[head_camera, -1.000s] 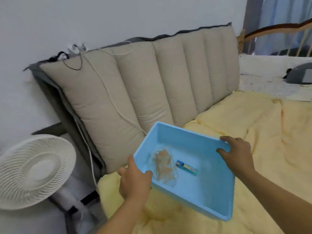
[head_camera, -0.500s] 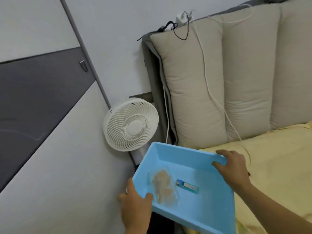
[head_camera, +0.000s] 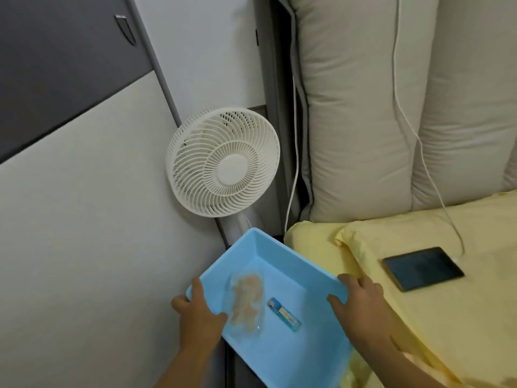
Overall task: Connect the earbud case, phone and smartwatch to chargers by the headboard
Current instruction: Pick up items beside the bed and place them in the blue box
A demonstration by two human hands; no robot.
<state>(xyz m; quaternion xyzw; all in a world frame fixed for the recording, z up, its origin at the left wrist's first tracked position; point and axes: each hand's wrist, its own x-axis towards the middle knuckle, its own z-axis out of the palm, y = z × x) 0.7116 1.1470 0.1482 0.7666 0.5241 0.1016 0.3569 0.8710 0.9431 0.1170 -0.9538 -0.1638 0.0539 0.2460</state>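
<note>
Phone (head_camera: 423, 268): on the bed (head_camera: 461, 317) near its headboard edge, cable (head_camera: 402, 113) at its end; likely rigid, slippery, best held by its long edges. Left hand (head_camera: 200, 317) and right hand (head_camera: 361, 306) both grasp the tray (head_camera: 282, 261).

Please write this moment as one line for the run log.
left hand: grips blue tray | right hand: grips tray | phone: on yellow bedding, white cable reaches it

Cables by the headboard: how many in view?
2. One white cable hangs down the gap between the fan and the headboard cushion. The other cable runs down the cushion front to the phone on the bed. More may be hidden above the frame.
</note>
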